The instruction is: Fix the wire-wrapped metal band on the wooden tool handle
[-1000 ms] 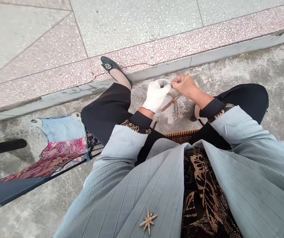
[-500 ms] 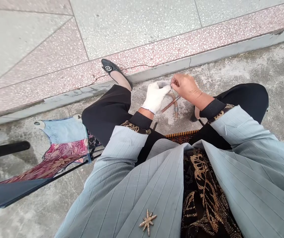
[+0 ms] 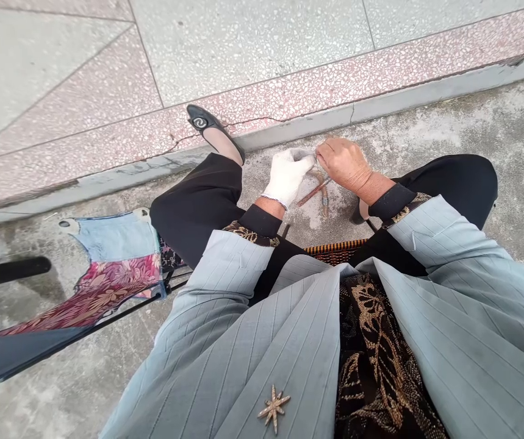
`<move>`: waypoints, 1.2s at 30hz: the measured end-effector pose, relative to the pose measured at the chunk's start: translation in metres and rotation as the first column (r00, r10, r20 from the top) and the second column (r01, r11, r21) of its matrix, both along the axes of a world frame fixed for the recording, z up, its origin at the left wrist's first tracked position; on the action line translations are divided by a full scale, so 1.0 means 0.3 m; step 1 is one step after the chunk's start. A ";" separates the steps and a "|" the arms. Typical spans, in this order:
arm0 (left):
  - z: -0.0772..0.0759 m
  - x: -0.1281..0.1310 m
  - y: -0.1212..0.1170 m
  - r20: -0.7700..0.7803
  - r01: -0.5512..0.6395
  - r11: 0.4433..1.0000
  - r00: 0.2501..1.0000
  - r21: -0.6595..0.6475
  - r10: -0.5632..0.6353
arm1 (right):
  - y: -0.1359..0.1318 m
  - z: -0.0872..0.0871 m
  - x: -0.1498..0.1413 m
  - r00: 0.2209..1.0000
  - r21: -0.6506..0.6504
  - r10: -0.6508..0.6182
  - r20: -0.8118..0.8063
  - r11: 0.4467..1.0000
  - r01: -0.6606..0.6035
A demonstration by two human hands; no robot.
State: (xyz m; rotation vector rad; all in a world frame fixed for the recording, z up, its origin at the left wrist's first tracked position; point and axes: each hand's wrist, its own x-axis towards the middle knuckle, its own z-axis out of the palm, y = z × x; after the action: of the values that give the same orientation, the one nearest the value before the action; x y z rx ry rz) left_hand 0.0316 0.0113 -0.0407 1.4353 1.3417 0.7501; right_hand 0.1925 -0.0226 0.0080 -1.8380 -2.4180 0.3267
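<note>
My left hand (image 3: 287, 177) wears a white knit glove, and my bare right hand (image 3: 343, 163) faces it at close range. Between their fingertips runs a thin strand (image 3: 316, 164), possibly wire or thread. A forked bundle of slim reddish-brown rods (image 3: 313, 194) hangs just below my hands, apparently joined to the strand. My fingers hide the strand's upper part, and its material is too fine to tell.
Below my hands lies rough concrete (image 3: 262, 183), bordered by a terrazzo kerb (image 3: 289, 116). A black flat shoe (image 3: 205, 124) rests near it. A woven basket rim (image 3: 337, 252) shows at my lap, and a patchwork fabric seat (image 3: 115, 259) on a black frame stands at left.
My right hand sits slightly lower than a second ago, and my left hand has shifted little. Both stay at the strand, and the rods hang in nearly the same place.
</note>
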 end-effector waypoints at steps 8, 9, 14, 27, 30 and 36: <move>0.027 0.000 -0.004 -0.102 0.065 0.998 0.993 0.024 -0.062 | -0.001 -0.003 -0.005 0.998 -0.008 0.033 0.045 0.999 -0.033; 0.036 0.001 -0.006 -0.133 0.074 0.997 0.989 0.035 -0.069 | -0.001 -0.001 -0.007 0.998 -0.013 0.040 0.052 0.999 -0.040; 0.090 0.001 -0.019 -0.318 0.178 0.979 0.938 0.104 -0.137 | 0.001 0.006 -0.008 0.995 -0.050 0.068 0.076 0.997 -0.064; 0.091 -0.020 -0.028 -0.464 0.360 0.922 0.847 0.142 -0.259 | 0.018 0.005 0.019 0.976 -0.110 0.214 0.050 0.972 -0.207; 0.096 -0.018 -0.032 -0.404 0.327 0.936 0.880 0.132 -0.250 | 0.018 0.000 0.017 0.978 -0.110 0.205 0.028 0.973 -0.201; 0.114 -0.007 -0.038 -0.315 0.288 0.953 0.917 0.093 -0.246 | 0.021 -0.002 0.011 0.978 -0.105 0.209 -0.023 0.972 -0.210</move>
State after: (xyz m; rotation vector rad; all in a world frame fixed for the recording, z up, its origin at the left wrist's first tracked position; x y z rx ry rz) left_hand 0.0296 0.0000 -0.0064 1.8582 1.2987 0.4619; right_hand 0.1958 -0.0164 0.0073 -1.6137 -2.6401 0.4910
